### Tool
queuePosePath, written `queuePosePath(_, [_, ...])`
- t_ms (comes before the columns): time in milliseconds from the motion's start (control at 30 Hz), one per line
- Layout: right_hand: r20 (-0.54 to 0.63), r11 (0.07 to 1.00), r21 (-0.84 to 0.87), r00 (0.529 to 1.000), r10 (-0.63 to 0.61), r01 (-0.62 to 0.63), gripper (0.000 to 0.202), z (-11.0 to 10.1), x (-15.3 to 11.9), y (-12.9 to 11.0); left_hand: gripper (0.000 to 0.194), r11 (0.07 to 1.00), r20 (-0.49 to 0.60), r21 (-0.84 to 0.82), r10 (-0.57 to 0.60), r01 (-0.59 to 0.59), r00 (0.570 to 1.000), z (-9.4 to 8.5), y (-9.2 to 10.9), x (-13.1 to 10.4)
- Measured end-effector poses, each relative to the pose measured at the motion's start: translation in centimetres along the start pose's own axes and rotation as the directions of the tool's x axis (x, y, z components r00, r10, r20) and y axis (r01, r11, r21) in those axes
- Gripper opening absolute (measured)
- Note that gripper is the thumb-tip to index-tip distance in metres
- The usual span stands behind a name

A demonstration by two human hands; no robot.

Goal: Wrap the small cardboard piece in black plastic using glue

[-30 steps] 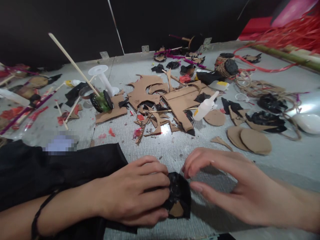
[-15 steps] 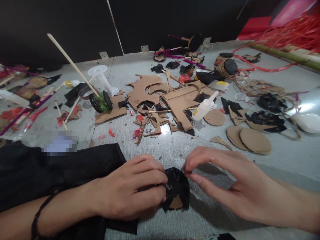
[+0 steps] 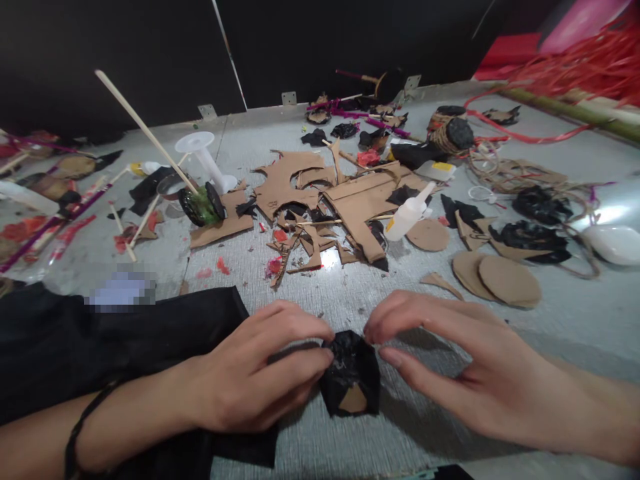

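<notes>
Glare whitens the table [image 3: 250,267] left and far right of the bottle [image 3: 400,223]; nearer me, my right hand [image 3: 495,373] casts soft shadow; outer edges look stretched.

No text can be read: the yellow label [image 3: 390,225] on the bottle [image 3: 406,217] and the dark marks [image 3: 273,203] on the cardboard [image 3: 305,195] are illegible (too small).

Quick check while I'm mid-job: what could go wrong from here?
The small brown cardboard piece wrapped in crumpled black material shows a bare triangular patch, so its wrapping might come loose there.
The right hand has its thumb and forefinger apart beside that piece, so it could slide if nudged from the left hand's side.
A wide, thin black sheet lies under the left forearm; moving the arm could drag it.
</notes>
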State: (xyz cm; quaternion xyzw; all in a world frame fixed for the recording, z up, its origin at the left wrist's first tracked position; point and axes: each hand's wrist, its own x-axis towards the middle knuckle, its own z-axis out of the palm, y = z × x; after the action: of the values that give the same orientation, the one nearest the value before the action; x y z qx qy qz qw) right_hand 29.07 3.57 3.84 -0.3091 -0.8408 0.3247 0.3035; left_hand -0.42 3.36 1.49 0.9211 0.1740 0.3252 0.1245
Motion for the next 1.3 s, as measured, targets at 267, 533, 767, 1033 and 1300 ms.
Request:
queuePosePath(267, [-0.017,0.999,0.035,0.999,-0.029,0.03,0.011,0.1,0.1,0.1,0.011,0.999,-0.057,0.002,-0.042,0.042,0.997,0.4,-0.1,-0.1])
queuePosePath(533, [-0.02,0.999,0.034,0.999,-0.033,0.034,0.013,0.4,0.1,0.4,0.015,0.999,-0.055,-0.004,-0.036,0.036,0.998,0.3,0.1,-0.3])
queuePosePath(767, [-0.027,0.998,0.034,0.998,-0.06,0.061,0.01,0.3,0.1,0.5,0.013,1.0,-0.055,0.007,-0.006,0.006,0.998,0.3,0.1,-0.3])
queuePosePath(1033, [-0.003,0.999,0.038,1.0,-0.023,0.023,0.016,0.2,0.0,0.1,0.017,1.0,-0.038,0.016,0.017,-0.017,0.999,-0.1,0.1,0.0])
queuePosePath(1300, [0.255,0.708,0.585,0.919,0.302,-0.395,0.022,-0.7,0.7,0.5,0.012,0.999,-0.067,0.023,-0.022,0.024,0.998,0.7,-0.1,-0.4])
